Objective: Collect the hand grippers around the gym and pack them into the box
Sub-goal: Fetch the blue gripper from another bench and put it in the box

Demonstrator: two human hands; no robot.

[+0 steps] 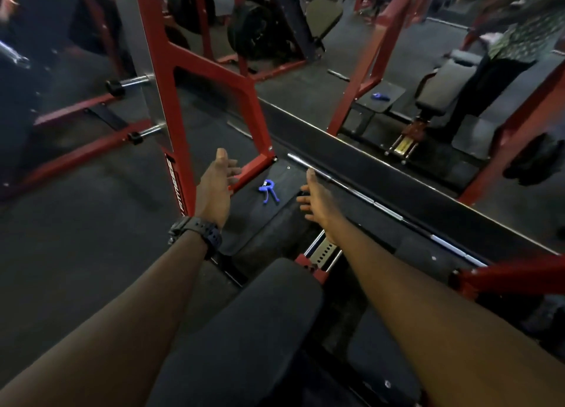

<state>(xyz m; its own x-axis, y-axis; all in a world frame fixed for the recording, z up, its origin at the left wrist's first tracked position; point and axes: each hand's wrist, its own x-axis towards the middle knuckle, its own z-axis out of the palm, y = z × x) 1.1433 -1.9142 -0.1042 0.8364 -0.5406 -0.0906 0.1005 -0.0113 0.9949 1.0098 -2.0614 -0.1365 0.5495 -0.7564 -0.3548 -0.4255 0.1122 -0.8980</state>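
Both arms are stretched out ahead of me, and the blue gripper (268, 191) lies between the hands on a dark plate (282, 178) at the foot of the red rack (171, 101). Its coiled head points to 11 o'clock, its two handles splay back toward 5 o'clock, so its long axis runs roughly 11 to 5. My left hand (218, 182) hangs at the gripper's 9 o'clock, fingers relaxed and spread, holding nothing, a dark watch (198, 230) on the wrist. My right hand (315, 198) hangs at the gripper's 3 o'clock, fingers loose too, nothing in it. Neither hand touches the gripper. A steel bar (379, 206) runs along the floor from 11 to 4 o'clock, just past my right hand. A black bench pad (244, 330) sits under my forearms at 6 o'clock. Up at 1 o'clock a mirror (458, 70) reflects a second blue shape (380, 96) lying on a dark plate, too small to make out which way it points.
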